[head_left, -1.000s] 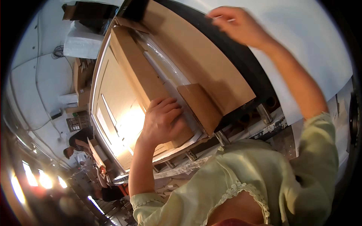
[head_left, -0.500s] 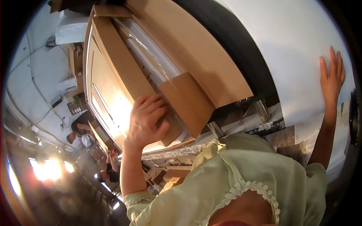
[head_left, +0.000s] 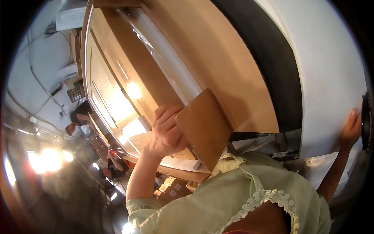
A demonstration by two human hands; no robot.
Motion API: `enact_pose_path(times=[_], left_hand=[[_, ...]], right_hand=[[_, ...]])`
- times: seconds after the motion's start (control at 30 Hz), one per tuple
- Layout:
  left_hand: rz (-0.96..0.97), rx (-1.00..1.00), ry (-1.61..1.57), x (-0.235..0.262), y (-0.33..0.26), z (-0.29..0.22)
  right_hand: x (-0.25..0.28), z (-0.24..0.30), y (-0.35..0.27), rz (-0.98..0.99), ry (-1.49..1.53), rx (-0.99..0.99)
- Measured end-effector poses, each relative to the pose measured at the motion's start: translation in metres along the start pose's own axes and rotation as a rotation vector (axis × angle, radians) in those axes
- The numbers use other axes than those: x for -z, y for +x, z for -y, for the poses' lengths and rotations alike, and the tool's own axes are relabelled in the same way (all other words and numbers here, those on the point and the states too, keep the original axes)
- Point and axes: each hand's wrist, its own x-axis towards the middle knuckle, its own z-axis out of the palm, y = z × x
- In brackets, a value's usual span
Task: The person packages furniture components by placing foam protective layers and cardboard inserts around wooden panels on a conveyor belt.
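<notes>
A long, open cardboard box holds a pale wood-look panel on its left and a long white piece wrapped in clear film. Between them runs a raised brown cardboard strip. My left hand is closed with its fingers curled over the near end of this strip, beside the folded end flap; its fingertips are partly hidden. At the far right, my right hand rests by the near edge of a white sheet, fingers stretched out and partly cut off by the picture's rim.
A black strip lies between the box and the white sheet. On the left, two people work farther off, near stacked cartons. Small cartons sit below the box's near edge. Clear plastic shows under the white sheet.
My right hand has come nearer along the white sheet, from lying spread on it to its near edge. My left hand has shifted toward the end flap. The whole view has shifted.
</notes>
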Motion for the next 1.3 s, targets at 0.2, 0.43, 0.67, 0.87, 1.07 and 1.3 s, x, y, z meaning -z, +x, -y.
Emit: enact_pose_path(times=[0.2, 0.43, 0.67, 0.87, 1.07, 1.3], left_hand=[[0.008, 0.011, -0.01, 0.01, -0.011, -0.008], [-0.299, 0.433, -0.047, 0.006, -0.159, -0.076], [-0.351, 0.52, 0.15, -0.025, -0.23, -0.089], [-0.382, 0.514, 0.139, -0.037, -0.255, -0.098], [-0.206, 0.588, 0.027, -0.029, -0.305, -0.047], [-0.411, 0.472, 0.165, -0.07, -0.321, -0.068]], right_hand=[[0.002, 0.01, 0.014, -0.078, -0.149, 0.005], [0.094, 0.219, 0.038, -0.013, 0.567, 0.318], [0.118, 0.429, -0.026, 0.128, 0.623, 1.073], [0.132, 0.436, -0.059, 0.472, 0.2, 1.053], [0.132, 0.445, -0.078, 0.238, 0.268, 0.902], [0.134, 0.45, -0.101, 0.215, 0.17, 0.916]])
